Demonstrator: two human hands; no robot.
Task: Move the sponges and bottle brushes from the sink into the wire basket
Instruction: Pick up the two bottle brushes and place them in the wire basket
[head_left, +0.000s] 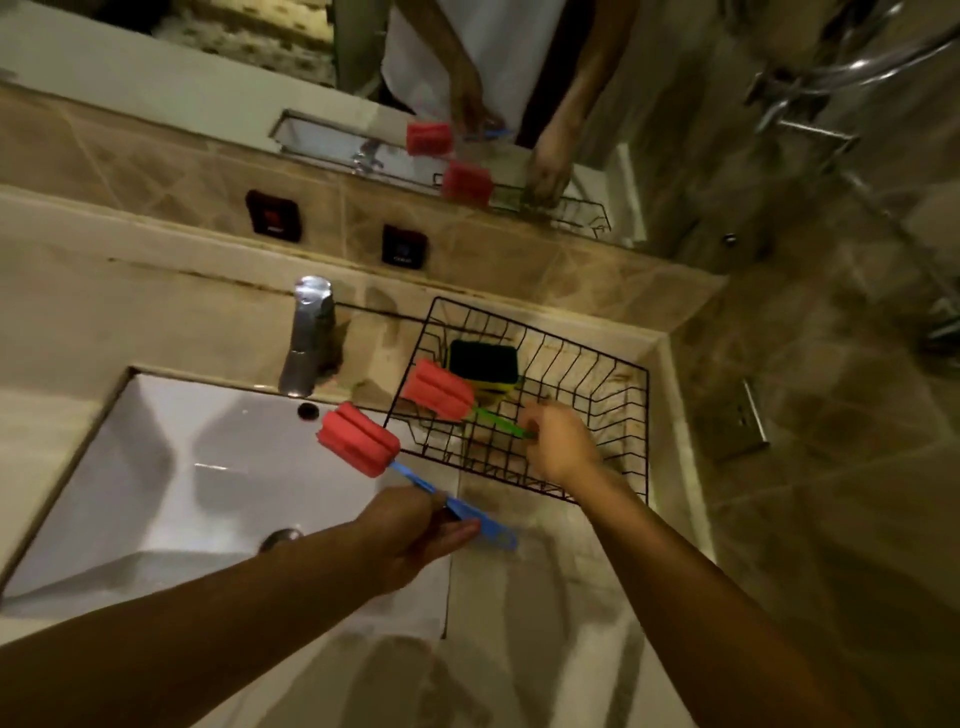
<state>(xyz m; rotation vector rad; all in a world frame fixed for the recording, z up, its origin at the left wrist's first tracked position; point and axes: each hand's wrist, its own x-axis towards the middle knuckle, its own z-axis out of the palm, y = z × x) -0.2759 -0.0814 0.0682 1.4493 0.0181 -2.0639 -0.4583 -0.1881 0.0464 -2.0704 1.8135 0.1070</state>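
Note:
My left hand (415, 530) grips the blue handle of a bottle brush (358, 439) whose red foam head hangs over the white sink's (156, 467) right edge. My right hand (558, 441) holds the green handle of a second bottle brush (439, 389), its red foam head resting inside the black wire basket (623, 415) on the counter right of the sink. A green-topped yellow sponge (483, 361) lies in the basket behind that foam head.
A chrome tap (306, 338) stands behind the sink, left of the basket. The sink drain (280, 538) shows near my left forearm. A mirror (467, 78) above the tiled backsplash reflects the brushes. A tiled wall bounds the counter on the right.

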